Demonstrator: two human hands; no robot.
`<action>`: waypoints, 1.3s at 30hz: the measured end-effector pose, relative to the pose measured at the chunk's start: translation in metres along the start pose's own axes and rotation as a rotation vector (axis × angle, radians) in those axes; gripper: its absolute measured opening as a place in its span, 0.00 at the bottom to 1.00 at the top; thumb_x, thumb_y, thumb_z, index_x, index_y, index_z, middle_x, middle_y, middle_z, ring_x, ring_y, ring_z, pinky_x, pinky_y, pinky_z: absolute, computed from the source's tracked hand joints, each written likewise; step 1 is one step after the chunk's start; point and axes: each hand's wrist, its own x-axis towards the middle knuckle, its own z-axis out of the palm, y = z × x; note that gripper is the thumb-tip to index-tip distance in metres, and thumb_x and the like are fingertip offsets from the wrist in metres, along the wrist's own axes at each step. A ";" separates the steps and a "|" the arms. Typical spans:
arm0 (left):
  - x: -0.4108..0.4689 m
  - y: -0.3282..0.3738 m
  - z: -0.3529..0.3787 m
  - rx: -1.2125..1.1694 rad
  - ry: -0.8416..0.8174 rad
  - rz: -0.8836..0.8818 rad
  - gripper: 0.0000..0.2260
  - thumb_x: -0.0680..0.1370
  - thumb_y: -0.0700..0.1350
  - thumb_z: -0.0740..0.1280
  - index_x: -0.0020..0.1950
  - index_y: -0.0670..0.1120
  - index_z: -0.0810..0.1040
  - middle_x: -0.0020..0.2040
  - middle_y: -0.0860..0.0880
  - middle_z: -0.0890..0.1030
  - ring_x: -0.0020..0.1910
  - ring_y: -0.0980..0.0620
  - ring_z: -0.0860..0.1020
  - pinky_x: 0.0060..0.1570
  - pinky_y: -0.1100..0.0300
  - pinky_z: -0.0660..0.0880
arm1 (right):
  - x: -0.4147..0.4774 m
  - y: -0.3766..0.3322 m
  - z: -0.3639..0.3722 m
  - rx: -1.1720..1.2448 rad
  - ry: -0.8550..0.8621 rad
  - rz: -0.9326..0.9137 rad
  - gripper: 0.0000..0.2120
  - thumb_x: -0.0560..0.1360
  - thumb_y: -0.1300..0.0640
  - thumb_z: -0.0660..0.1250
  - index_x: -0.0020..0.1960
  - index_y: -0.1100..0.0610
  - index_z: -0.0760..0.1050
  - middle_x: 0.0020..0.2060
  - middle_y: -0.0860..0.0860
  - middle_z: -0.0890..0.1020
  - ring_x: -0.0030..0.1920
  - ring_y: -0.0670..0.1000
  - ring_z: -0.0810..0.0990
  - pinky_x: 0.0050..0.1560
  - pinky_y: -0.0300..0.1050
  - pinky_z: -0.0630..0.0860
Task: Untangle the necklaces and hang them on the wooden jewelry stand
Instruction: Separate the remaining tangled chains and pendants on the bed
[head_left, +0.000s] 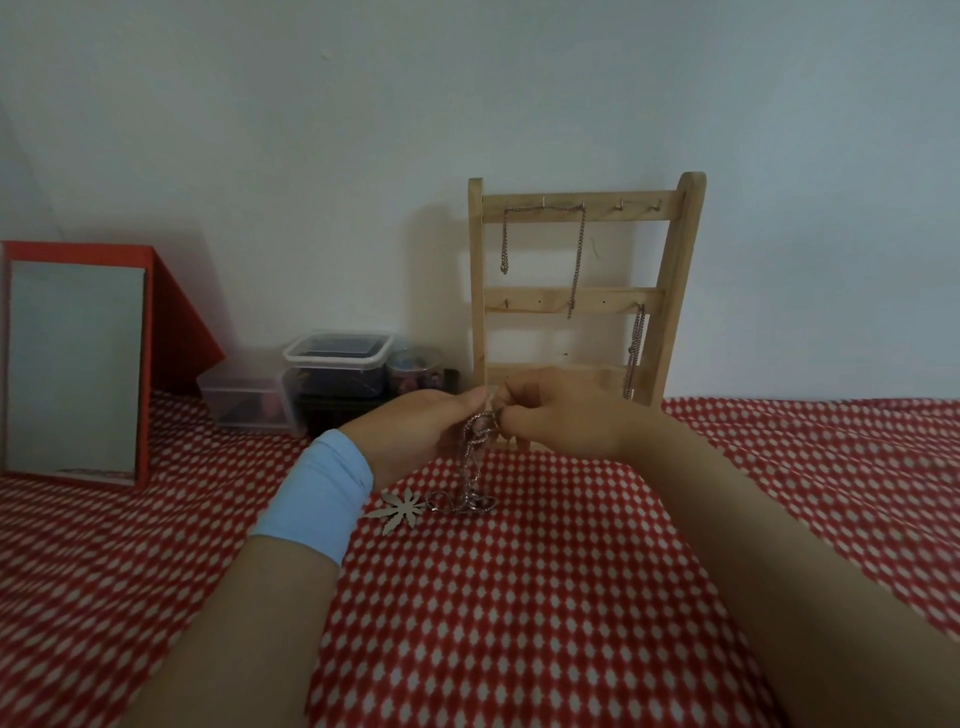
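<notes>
Head view | left hand and right hand both pinch the knotted necklace, held up so its loops hang apart | leaf pendant trails on checked cloth | wooden jewelry stand waits just behind, already carrying hung chains

Beyond our fingers we face a plain, pale bluish wall, dimly and evenly lit. Beneath and all around them spreads a red cloth with white diamond dots, covering the surface up to the wall. Well to their left a red-framed mirror leans back. Between it and them, against the wall, stand clear plastic containers.
</notes>
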 end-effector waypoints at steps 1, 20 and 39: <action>-0.001 0.002 0.000 0.034 0.021 0.019 0.26 0.76 0.63 0.64 0.60 0.42 0.81 0.58 0.36 0.81 0.52 0.42 0.82 0.60 0.46 0.75 | 0.000 -0.001 0.000 -0.018 0.022 0.006 0.11 0.77 0.47 0.66 0.47 0.54 0.80 0.42 0.54 0.84 0.43 0.50 0.82 0.54 0.55 0.81; -0.002 0.002 -0.008 -0.076 0.238 0.166 0.14 0.83 0.49 0.61 0.41 0.47 0.80 0.28 0.53 0.70 0.28 0.56 0.71 0.37 0.60 0.75 | 0.014 0.018 -0.007 -0.119 0.448 0.368 0.08 0.80 0.64 0.63 0.47 0.60 0.81 0.41 0.55 0.84 0.40 0.54 0.83 0.45 0.51 0.84; -0.006 -0.006 -0.020 0.282 0.252 0.066 0.08 0.81 0.48 0.64 0.53 0.50 0.83 0.44 0.50 0.85 0.35 0.52 0.80 0.31 0.66 0.75 | 0.005 0.010 -0.014 0.674 0.132 0.273 0.09 0.82 0.61 0.62 0.56 0.58 0.81 0.29 0.50 0.74 0.24 0.46 0.63 0.23 0.39 0.59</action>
